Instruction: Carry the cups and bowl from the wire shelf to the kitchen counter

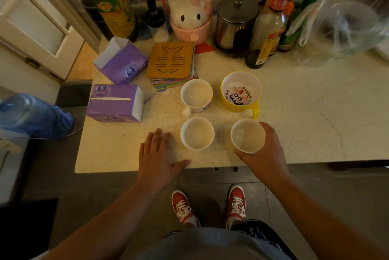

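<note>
Both bare forearms reach forward. The left hand lies palm-down, fingers spread and flat. The right hand is curled around a white cup, thumb at the near rim, apparently gripping it.

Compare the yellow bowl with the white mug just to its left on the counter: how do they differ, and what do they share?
The yellow bowl is yellow outside with a cartoon printed inside; the white mug is plain white inside. The bowl is wider than the mug. The bowl's handle is yellow; the mug's is white. Both stand upright, look empty, point their handles toward the person, and neither is touched by the hands.
</note>
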The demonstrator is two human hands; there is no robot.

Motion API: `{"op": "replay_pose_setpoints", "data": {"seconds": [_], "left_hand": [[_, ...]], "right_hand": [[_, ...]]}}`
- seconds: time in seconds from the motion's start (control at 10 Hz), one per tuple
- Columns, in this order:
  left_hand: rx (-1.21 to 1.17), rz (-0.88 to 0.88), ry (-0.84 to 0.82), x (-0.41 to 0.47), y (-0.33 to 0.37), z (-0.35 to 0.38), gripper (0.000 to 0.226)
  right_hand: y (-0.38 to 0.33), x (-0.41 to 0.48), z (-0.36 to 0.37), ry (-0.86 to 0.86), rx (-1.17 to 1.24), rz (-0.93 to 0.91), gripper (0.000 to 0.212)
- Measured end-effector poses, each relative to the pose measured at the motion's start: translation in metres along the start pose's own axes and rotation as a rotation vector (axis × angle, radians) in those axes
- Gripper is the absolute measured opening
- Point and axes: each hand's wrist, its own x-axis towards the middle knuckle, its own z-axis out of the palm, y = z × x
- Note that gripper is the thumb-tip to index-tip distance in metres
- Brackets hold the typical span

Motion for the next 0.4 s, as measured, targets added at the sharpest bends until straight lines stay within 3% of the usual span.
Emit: {"op": "replay_pose_setpoints", "data": {"seconds": [0.2, 0.4], "left_hand": [[0.009, -0.001, -0.006, 0.0008, 0.0004, 0.0000, 0.105], [-0.022, 0.013, -0.021, -0.0049, 0.0015, -0.0046, 0.096]], "right_hand": [[0.0013, 0.0057, 0.0007, 0.009, 0.013, 0.005, 0.096], [-0.0085, 0.0006, -0.0061, -0.005, -0.042, 0.055, 0.115]]}}
